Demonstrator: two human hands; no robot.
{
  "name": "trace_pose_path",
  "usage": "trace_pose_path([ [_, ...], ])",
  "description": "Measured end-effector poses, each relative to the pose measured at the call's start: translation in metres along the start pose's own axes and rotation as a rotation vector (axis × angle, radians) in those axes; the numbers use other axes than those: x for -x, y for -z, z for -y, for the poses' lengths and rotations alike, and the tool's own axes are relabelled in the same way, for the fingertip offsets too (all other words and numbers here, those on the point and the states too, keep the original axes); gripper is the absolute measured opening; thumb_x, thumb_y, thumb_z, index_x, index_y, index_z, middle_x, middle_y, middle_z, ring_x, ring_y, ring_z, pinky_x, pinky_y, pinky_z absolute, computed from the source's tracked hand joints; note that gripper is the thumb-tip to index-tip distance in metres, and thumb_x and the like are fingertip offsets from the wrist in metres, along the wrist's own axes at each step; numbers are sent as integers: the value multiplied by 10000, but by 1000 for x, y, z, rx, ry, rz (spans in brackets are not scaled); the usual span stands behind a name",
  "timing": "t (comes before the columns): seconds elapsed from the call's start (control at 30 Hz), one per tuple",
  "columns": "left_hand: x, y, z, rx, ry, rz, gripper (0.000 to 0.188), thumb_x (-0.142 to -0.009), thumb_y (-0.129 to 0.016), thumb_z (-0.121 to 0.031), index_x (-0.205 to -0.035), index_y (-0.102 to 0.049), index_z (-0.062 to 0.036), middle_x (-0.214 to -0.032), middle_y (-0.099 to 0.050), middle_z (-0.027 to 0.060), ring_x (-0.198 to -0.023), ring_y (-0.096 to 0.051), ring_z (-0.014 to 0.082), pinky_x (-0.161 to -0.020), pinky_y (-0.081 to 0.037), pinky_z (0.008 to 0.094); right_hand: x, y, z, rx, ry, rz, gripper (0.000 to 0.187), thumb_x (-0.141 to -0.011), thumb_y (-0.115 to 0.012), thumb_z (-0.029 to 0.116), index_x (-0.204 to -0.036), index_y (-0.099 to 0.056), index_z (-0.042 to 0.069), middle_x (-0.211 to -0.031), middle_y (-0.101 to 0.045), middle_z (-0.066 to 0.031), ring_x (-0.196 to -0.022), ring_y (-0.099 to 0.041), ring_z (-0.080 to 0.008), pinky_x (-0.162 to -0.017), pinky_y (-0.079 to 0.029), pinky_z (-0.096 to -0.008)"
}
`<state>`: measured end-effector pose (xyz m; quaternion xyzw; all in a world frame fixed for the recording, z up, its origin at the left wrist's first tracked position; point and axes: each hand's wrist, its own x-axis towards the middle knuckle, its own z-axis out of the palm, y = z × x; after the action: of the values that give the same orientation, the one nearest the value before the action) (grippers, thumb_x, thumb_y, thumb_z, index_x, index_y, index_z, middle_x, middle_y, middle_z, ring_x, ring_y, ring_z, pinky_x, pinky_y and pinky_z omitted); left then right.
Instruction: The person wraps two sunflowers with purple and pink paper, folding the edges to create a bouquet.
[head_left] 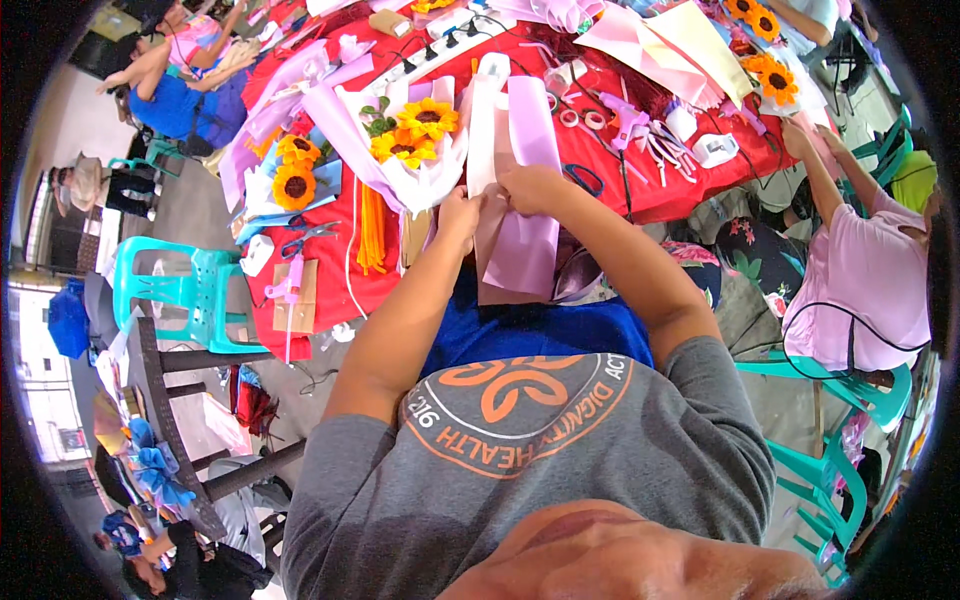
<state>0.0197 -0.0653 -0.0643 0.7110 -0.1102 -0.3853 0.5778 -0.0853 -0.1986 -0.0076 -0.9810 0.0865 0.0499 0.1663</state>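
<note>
At the near edge of the red-covered table, my left hand (460, 218) pinches the left side of a pale pinkish strip of wrapping paper (483, 125). Close beside it, my right hand (532, 190) is closed on the same paper, where a lilac sheet (527, 255) lies along its right side. My fingertips are partly hidden by the folds. Just left of my hands rests a bouquet of orange fabric sunflowers (428, 118) in white and lilac wrapping. A bundle of orange stems (371, 235) lies nearer to me, left of my left wrist.
Dark-handled scissors (583, 180) and a pink glue gun (627, 118) lie to the right. Another glue gun (290, 282) is at the left edge. A white power strip (425, 60) with cords crosses behind. Teal chairs (150, 285) and co-workers (860, 270) surround the table.
</note>
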Motion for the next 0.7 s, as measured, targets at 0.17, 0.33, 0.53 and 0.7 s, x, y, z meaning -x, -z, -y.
trace_pose_path([
  [0.17, 16, -4, -14, 24, 24, 16, 212, -818, -519, -35, -1028, -518, -11, -894, -604, 92, -739, -600, 159, -660, -489, 267, 2, 5, 2, -2, 0, 28, 182, -711, -587, 126, -869, -622, 42, -977, -574, -163, -837, -606, -332, -696, -493, -422],
  [0.33, 30, -8, -30, 73, 73, 31, 239, -785, -568, -48, -1014, -535, 12, -841, -596, 90, -706, -573, 153, -570, -463, 278, 4, 14, 1, -45, 79, -114, 199, -712, -601, 113, -883, -623, 14, -1001, -575, -175, -849, -613, -338, -700, -500, -427],
  [0.53, 16, -3, -15, 90, 92, 0, 217, -795, -545, -42, -1004, -543, 13, -836, -595, 92, -696, -577, 158, -580, -470, 277, 6, 22, 9, 60, 54, -14, 176, -744, -582, 152, -874, -619, 38, -1002, -560, -149, -871, -605, -315, -720, -492, -423],
  [0.7, 22, -8, -22, 55, 65, 6, 216, -779, -553, -22, -991, -549, 15, -848, -602, 99, -708, -585, 157, -592, -475, 273, 4, 20, 6, 65, 71, -17, 217, -762, -584, 189, -947, -602, 77, -1049, -545, -139, -874, -601, -327, -722, -492, -434],
])
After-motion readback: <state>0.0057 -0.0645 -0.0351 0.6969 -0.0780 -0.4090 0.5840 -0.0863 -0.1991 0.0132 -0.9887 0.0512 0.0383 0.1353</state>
